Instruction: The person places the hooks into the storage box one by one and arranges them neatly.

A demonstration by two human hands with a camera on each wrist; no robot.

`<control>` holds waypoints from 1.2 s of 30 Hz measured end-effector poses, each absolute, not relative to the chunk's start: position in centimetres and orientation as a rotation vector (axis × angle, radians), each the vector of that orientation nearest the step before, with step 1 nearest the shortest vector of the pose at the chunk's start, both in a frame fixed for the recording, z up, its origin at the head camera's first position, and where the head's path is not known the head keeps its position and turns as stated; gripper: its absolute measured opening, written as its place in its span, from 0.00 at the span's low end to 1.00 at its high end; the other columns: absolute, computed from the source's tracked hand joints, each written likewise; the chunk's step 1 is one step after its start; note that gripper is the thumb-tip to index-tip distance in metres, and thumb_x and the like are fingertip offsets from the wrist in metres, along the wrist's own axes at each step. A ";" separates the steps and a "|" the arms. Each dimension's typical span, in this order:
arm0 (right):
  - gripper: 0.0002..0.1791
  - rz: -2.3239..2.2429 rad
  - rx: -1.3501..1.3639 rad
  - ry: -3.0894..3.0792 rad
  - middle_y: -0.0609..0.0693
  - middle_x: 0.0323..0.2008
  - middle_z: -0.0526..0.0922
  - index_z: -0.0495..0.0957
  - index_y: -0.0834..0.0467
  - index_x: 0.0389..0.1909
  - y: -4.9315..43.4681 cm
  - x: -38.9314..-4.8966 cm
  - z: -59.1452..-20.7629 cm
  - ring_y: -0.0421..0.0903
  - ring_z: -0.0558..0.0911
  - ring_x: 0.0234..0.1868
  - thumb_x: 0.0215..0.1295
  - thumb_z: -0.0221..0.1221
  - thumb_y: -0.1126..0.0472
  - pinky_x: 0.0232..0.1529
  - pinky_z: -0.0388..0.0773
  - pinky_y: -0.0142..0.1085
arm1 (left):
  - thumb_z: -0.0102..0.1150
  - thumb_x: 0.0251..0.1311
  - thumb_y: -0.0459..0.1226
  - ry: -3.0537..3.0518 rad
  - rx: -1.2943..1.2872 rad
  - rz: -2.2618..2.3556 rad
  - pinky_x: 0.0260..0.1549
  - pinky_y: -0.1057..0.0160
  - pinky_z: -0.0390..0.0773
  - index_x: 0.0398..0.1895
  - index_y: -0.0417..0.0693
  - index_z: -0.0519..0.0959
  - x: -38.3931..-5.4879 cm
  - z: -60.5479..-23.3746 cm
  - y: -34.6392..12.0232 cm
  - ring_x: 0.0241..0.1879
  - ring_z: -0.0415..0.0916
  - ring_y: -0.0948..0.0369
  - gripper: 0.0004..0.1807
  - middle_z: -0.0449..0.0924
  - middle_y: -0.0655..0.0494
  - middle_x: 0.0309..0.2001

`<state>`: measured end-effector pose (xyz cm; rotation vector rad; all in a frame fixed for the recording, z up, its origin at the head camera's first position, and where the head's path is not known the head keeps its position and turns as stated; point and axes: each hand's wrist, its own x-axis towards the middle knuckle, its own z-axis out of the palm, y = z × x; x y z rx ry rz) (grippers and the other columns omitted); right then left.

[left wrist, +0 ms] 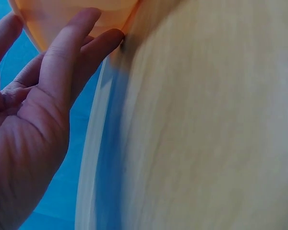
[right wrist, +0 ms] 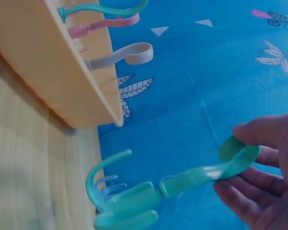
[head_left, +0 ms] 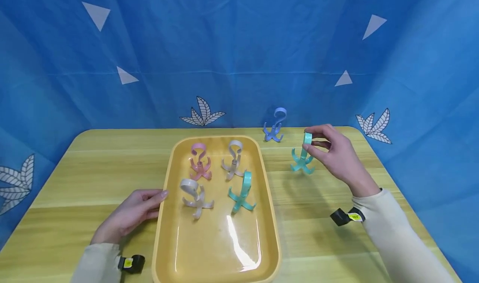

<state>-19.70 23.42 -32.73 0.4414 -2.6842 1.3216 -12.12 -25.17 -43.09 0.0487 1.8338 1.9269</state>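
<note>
My right hand (head_left: 333, 150) pinches the looped top of a green swivel hook (head_left: 302, 160) between thumb and fingers. That hook hangs upright to the right of the tray, its curved prongs low over the table. In the right wrist view the thumb (right wrist: 259, 132) lies on the green loop. My left hand (head_left: 134, 210) holds the left side of a yellow tray (head_left: 275, 237), thumb at the rim and fingers against the outer wall. Inside the tray stand a pink hook (head_left: 201, 168), another green hook (head_left: 242, 200) and two whitish hooks, one farther back (head_left: 233, 165) and one nearer (head_left: 198, 202).
A blue hook (head_left: 273, 131) stands at the table's back edge, behind the held green one. The wooden table (head_left: 104, 162) meets a blue cloth backdrop (head_left: 239, 46) with white triangles and leaf prints. Black wrist cameras (head_left: 132, 264) sit on both sleeves.
</note>
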 end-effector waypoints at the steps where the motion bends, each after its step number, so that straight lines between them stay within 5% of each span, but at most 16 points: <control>1: 0.19 1.334 0.457 -2.678 0.50 0.53 0.74 0.75 0.60 0.58 23.4 -19.6 -32.8 0.45 0.76 0.53 0.68 0.63 0.63 0.54 0.76 0.26 | 0.50 0.74 0.39 1.835 0.050 1.931 0.51 0.53 0.80 0.63 0.15 0.60 -12.0 -43.0 -25.3 0.50 0.79 0.55 0.31 0.75 0.41 0.54; 36: 0.23 1.362 0.875 -2.526 0.47 0.50 0.78 0.78 0.57 0.54 22.6 -14.8 -32.1 0.42 0.77 0.51 0.58 0.65 0.76 0.53 0.78 0.30 | 0.50 0.75 0.39 1.843 0.023 1.909 0.51 0.54 0.80 0.65 0.17 0.59 -12.0 -42.7 -25.2 0.49 0.80 0.56 0.32 0.74 0.38 0.57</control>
